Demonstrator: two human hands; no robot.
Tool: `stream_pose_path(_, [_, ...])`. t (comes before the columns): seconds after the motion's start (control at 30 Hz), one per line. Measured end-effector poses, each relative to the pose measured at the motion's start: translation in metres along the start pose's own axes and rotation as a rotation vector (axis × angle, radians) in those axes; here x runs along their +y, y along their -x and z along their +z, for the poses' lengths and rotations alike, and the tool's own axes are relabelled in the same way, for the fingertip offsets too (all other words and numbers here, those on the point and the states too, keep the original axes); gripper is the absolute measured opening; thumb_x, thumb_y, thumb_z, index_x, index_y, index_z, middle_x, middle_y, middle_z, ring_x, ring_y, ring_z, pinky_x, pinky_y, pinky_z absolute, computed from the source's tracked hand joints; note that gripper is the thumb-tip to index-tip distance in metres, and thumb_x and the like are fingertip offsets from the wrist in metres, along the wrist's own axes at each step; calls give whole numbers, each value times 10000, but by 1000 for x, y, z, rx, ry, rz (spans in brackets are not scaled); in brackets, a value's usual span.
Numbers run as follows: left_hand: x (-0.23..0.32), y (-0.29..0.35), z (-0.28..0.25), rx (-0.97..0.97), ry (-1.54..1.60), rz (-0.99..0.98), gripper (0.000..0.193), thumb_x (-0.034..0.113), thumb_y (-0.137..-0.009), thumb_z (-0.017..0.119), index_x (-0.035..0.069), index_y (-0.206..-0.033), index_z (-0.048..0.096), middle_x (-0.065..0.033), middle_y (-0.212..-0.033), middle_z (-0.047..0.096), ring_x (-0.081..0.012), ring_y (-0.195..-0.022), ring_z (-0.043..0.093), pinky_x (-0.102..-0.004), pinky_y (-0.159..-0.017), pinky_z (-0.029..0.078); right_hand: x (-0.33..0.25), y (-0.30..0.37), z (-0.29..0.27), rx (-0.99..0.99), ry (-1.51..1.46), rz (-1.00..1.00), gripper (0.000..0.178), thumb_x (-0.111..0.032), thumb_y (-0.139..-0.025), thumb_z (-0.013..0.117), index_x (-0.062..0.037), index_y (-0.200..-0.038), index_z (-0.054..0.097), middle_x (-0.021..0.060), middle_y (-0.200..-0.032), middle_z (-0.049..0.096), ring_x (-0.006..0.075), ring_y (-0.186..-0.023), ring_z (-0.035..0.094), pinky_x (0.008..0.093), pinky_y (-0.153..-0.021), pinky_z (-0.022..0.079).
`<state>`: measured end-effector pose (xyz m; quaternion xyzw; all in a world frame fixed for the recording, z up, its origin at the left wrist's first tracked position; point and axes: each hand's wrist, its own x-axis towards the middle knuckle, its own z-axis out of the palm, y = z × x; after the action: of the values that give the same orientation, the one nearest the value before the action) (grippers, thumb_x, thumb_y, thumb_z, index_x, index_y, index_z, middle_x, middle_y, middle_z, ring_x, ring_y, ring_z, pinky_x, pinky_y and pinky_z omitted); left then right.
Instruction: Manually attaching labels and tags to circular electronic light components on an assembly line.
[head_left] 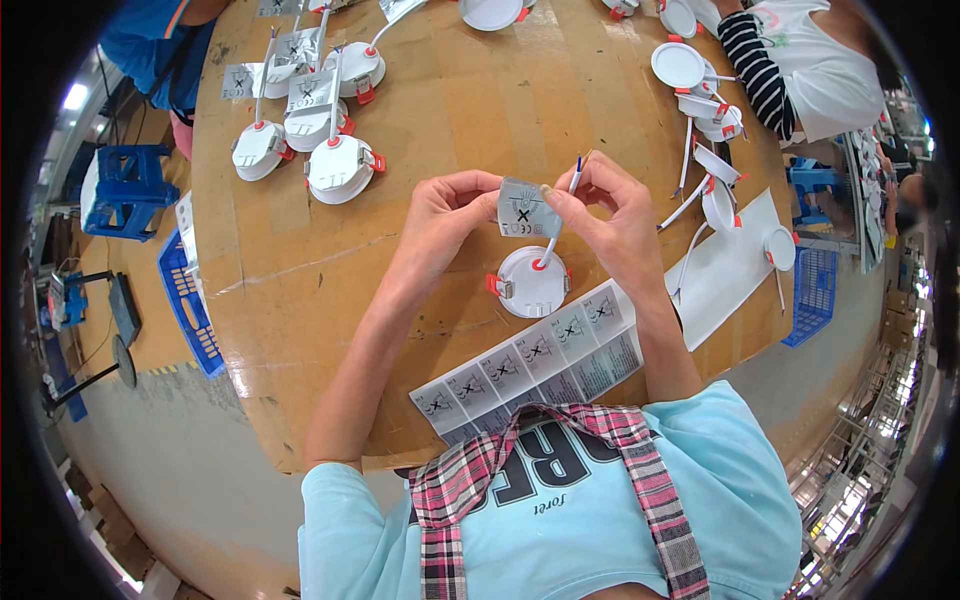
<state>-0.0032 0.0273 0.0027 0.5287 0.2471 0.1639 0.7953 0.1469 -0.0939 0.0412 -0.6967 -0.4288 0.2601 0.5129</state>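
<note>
Between my hands is a silver printed label (524, 212), wrapped at the white cable of a round white downlight (530, 285). My left hand (450, 215) pinches the label's left edge between thumb and fingers. With thumb and fingers closed, my right hand (608, 205) grips the label's right edge together with the cable, whose bare wire ends stick out above. The downlight lies on the table just below, its red-tipped spring clips out to both sides. Nearer to me lies a sheet of silver labels (535, 355), partly under my right forearm.
Several labelled downlights (340, 170) stand at the far left of the table (450, 110). More downlights (718, 205) lie along the right side, beside white backing paper (735, 265). Blue baskets (190, 300) and a blue stool (128, 192) stand beyond the edges. Two people sit across the table.
</note>
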Motion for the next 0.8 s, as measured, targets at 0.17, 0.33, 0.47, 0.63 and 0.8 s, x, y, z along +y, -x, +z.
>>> stream_pose_path(0.17, [-1, 0, -1, 23, 7, -16, 153, 109, -883, 600, -13, -948, 666, -47, -865, 680, -80, -785, 627, -236, -752, 494, 1, 0, 2, -6, -75, 4, 106, -63, -785, 679, 15, -757, 612, 29, -759, 553, 88, -677, 535, 231, -618, 438])
stream_pose_path(0.33, [0, 0, 0, 37, 19, -8, 154, 120, -882, 606, -8, -939, 668, -43, -845, 678, -73, -760, 621, -228, -716, 489, -1, 0, 0, -36, -129, 13, 122, -68, -793, 681, 12, -755, 598, 24, -766, 555, 91, -690, 541, 235, -628, 447])
stream_pose_path(0.47, [2, 0, 1, 46, 10, -31, 154, 135, -882, 611, 0, -927, 671, -32, -815, 676, -62, -726, 612, -216, -677, 478, 2, 0, 0, -79, -164, -12, 126, -73, -792, 690, 17, -774, 605, 32, -798, 565, 99, -718, 549, 246, -669, 462])
stream_pose_path(0.63, [3, -2, -2, 28, 35, -27, 265, 210, -914, 570, -14, -1031, 648, -53, -930, 667, -85, -840, 610, -237, -740, 475, -1, -2, -4, -103, -19, -182, 123, -83, -788, 696, 16, -818, 629, 61, -884, 571, 149, -795, 557, 277, -718, 463])
stream_pose_path(0.8, [25, 0, -1, 157, -73, 228, 362, 276, -930, 527, -10, -1135, 612, -86, -1051, 639, -130, -987, 585, -279, -849, 451, -2, -8, -9, -99, 260, -329, 124, -113, -837, 652, 9, -856, 650, 78, -953, 571, 231, -920, 524, 327, -785, 444])
